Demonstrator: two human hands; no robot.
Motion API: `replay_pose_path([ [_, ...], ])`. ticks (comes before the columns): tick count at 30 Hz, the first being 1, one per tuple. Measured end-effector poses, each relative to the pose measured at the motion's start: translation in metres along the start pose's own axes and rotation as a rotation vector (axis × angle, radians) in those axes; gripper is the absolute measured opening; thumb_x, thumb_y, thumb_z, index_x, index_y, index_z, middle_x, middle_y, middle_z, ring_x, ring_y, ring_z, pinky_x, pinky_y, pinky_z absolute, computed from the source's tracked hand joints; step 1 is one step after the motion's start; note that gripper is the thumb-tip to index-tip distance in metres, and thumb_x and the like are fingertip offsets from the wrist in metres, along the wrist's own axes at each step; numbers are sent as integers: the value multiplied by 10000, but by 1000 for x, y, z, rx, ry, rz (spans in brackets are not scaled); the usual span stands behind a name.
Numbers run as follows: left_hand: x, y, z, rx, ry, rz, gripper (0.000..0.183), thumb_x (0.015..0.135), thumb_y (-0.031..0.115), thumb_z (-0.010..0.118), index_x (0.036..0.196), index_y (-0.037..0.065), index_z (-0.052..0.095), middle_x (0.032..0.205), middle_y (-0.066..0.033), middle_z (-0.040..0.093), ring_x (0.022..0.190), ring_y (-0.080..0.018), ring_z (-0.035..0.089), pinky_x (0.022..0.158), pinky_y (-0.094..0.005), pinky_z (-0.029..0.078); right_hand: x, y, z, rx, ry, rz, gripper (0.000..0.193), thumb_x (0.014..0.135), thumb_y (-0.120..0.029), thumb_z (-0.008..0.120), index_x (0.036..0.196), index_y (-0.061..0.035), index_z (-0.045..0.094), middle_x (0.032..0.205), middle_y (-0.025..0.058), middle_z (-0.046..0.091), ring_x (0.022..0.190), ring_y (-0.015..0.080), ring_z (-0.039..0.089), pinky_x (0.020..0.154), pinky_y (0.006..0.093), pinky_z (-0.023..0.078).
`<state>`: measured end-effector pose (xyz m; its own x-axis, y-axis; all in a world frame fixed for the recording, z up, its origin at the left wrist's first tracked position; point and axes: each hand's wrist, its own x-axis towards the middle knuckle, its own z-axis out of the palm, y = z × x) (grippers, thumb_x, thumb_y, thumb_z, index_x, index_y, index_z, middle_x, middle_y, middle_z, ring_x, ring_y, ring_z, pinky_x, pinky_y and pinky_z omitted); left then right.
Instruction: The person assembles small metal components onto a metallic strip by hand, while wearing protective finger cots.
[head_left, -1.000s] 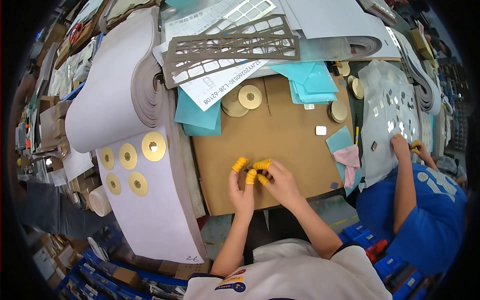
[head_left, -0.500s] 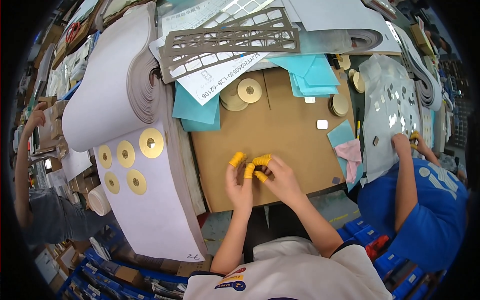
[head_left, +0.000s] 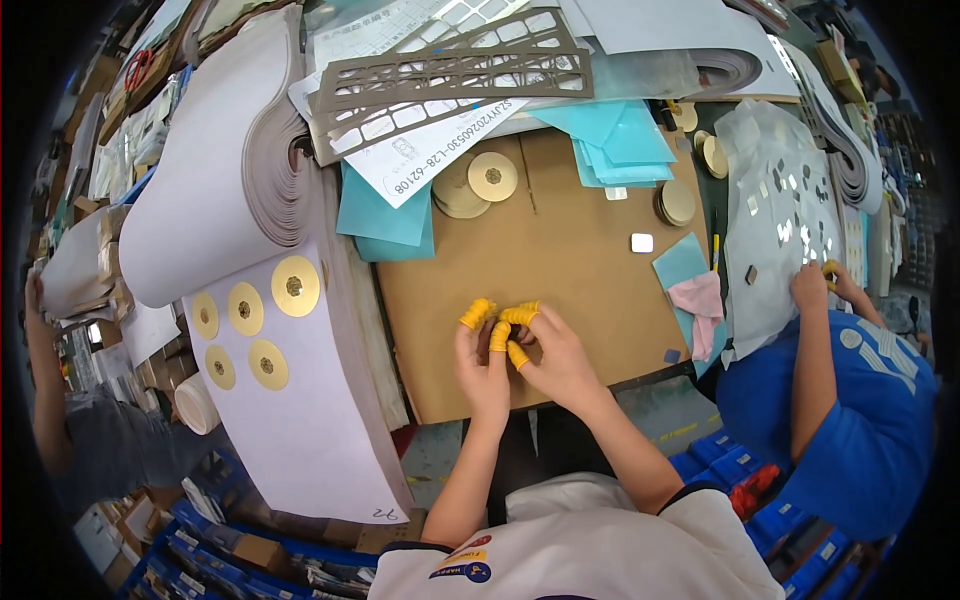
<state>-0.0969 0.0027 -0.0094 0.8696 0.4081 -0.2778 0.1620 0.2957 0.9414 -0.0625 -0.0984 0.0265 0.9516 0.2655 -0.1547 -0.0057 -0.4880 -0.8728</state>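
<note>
Above the near part of the brown board (head_left: 460, 390), my left hand (head_left: 482, 368) and my right hand (head_left: 558, 360) meet with their fingertips pinched together. Yellow finger cots (head_left: 521, 314) cover the thumbs and index fingers. Something small and dark shows in part between the fingertips; the cots hide most of it, so its kind cannot be made out. Farther off on the board lie gold discs with a dark patterned centre (head_left: 492, 177), and more plain gold discs (head_left: 677, 202) are stacked at the right. A small white square piece (head_left: 642, 243) rests nearby.
To the left, a thick white sheet stack (head_left: 300, 430) carries several gold discs (head_left: 268, 364). Grey cut-out frames (head_left: 455, 75) and teal sheets (head_left: 622, 145) lie at the back. A pink cloth (head_left: 697, 302) sits right. Beside me a co-worker in blue (head_left: 830, 410) handles small pieces on plastic.
My hands stay together in nearly the same spot, with only slight finger movement. The whole view has shifted a little. At the far left, another person's arm has lowered.
</note>
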Motion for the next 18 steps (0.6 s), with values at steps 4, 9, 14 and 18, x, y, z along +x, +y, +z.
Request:
replay_pose_path([
  [4,3,6,1,-28,6,0,378,905,-64,502,1271,-20,420,1234,-144,527,1170,-214,515,1036,-333,399,-1,-2,-5,-23,-47,-2,268,756,2,641,1005,31,546,1027,138,511,830,272,625,711,338,532],
  [9,4,5,-1,-56,-2,-63,422,908,-63,483,1314,-18,373,1284,-141,491,1220,-222,479,1056,-346,376,-3,9,3,-45,70,-34,239,776,2,660,1003,7,587,942,111,549,818,239,631,699,317,524],
  [14,6,11,-6,-35,-17,-113,421,918,-49,456,1326,-15,358,1282,-146,489,1225,-231,476,1054,-359,379,3,10,3,-105,99,-72,198,793,7,658,985,-5,612,958,110,572,810,245,639,682,319,539],
  [18,2,16,-13,-7,5,51,438,912,-46,461,1337,3,366,1299,-139,474,1208,-232,481,1032,-371,384,7,10,4,-28,55,-21,190,799,17,651,986,5,616,941,107,569,789,230,643,683,295,548],
])
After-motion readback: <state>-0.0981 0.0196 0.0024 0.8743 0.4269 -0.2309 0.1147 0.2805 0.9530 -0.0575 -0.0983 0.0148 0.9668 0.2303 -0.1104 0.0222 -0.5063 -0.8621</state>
